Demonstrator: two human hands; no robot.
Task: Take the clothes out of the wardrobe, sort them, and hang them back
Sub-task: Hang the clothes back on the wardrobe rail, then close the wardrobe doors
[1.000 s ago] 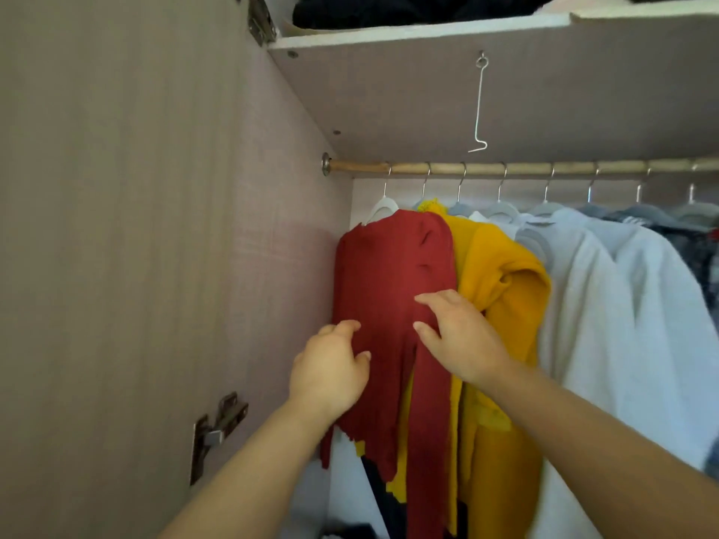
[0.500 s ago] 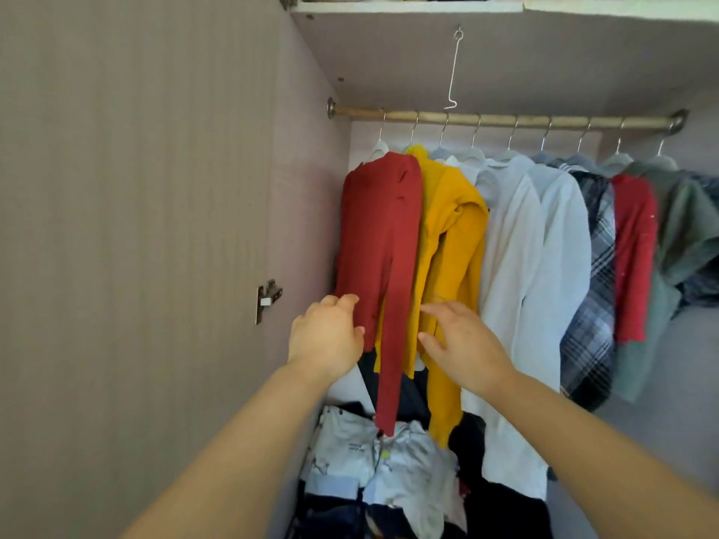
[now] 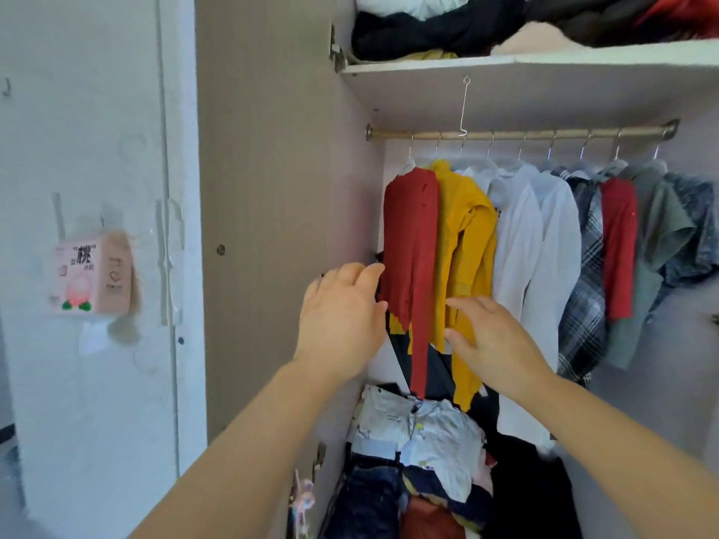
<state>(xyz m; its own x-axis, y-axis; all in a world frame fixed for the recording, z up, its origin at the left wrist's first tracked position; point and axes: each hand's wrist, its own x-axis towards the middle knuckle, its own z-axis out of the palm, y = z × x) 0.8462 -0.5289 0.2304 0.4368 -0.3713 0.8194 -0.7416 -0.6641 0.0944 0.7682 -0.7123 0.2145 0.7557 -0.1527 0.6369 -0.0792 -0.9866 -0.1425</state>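
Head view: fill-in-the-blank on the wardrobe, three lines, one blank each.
The leftmost top on the rail is ____.
The neighbouring top, hanging right beside it, is ____.
The left hand and the right hand are both ____, gripping nothing.
Missing: red; yellow; open.

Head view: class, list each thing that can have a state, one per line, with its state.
Door: open.
Left red top: hanging.
Yellow top: hanging beside it.
White shirts: hanging.
Left hand: open, at left red top's edge.
Right hand: open, before yellow top.
Floor pile: heaped.
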